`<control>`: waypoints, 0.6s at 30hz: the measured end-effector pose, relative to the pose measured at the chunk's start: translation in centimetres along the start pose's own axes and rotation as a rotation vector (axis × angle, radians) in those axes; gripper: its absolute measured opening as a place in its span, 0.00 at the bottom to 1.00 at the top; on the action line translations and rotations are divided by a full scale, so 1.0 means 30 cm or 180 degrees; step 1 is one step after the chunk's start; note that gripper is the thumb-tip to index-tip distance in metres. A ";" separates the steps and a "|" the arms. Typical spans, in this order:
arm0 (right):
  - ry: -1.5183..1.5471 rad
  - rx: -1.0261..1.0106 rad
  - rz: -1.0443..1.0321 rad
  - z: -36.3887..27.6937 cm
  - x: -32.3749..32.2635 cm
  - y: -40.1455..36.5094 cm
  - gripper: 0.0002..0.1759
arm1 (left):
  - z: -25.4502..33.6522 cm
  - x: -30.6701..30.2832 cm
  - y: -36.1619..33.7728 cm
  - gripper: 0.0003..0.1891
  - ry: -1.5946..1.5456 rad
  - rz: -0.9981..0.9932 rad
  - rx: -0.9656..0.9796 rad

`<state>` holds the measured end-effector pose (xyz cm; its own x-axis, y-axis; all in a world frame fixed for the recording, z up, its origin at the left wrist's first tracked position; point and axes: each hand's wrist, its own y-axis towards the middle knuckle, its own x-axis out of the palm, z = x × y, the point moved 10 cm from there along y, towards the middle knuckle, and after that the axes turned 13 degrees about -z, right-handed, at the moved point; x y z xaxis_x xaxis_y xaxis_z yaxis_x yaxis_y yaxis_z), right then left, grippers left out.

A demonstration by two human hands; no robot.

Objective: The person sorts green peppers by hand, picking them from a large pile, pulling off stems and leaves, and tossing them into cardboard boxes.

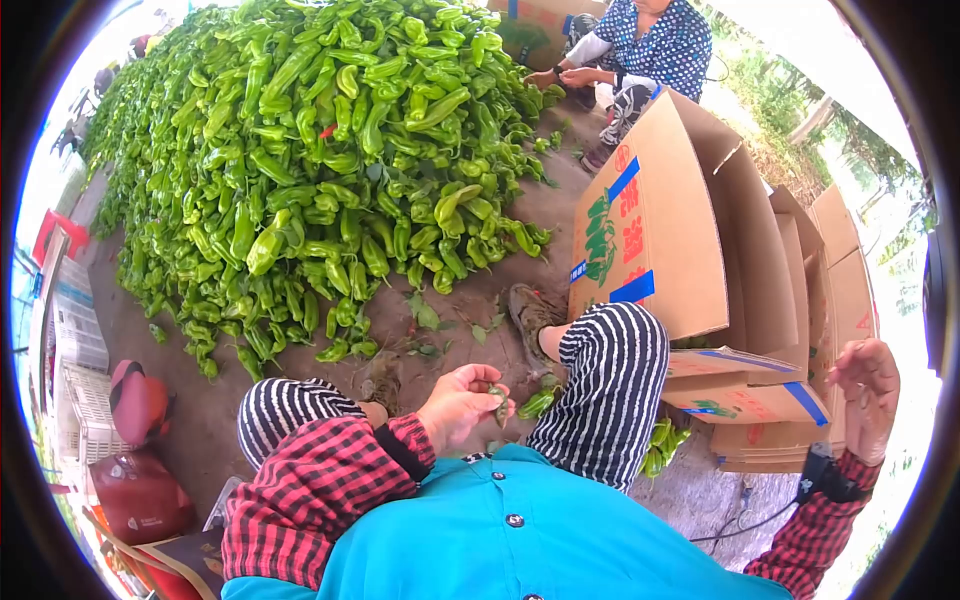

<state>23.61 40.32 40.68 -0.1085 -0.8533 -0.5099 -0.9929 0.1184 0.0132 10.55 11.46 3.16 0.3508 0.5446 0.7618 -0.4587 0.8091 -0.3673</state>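
A large pile of green peppers [330, 150] covers the ground ahead. My left hand [462, 405] comes from the checked sleeve on the left side of the view, in front of my lap, its fingers pinched round a small greenish-brown scrap [501, 406]. My right hand [866, 395] is raised at the far right, beside the cardboard boxes, its fingers curved and apart with nothing visible in them. A few green peppers [541, 399] lie on the ground between my legs, and more peppers [661, 447] lie beside my knee.
Open cardboard boxes [655, 225] stand at the right. Another person [655, 45] in a dotted top sits behind them at the pile's edge. White crates [80, 320] and a dark red container [142, 497] are at the left. A black cable [745, 527] runs by my right sleeve.
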 end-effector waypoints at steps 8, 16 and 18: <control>0.0709 -0.2071 -0.0971 -0.387 0.100 0.085 0.22 | 0.234 0.118 -0.113 0.15 0.0491 -0.0340 0.1074; 0.3563 -0.1405 -0.3563 0.183 0.364 1.066 0.22 | 0.607 -0.125 -0.381 0.06 -0.0240 0.1053 0.3725; 0.4244 0.0318 -0.3713 0.301 0.556 1.135 0.19 | 0.535 -0.275 -0.546 0.12 -0.0343 0.1713 0.3941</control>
<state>-11.55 34.70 24.87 0.5719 -0.2971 0.7646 -0.5752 -0.8098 0.1155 2.06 -9.84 11.46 -0.1426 0.6621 0.7357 -0.9657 -0.2562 0.0434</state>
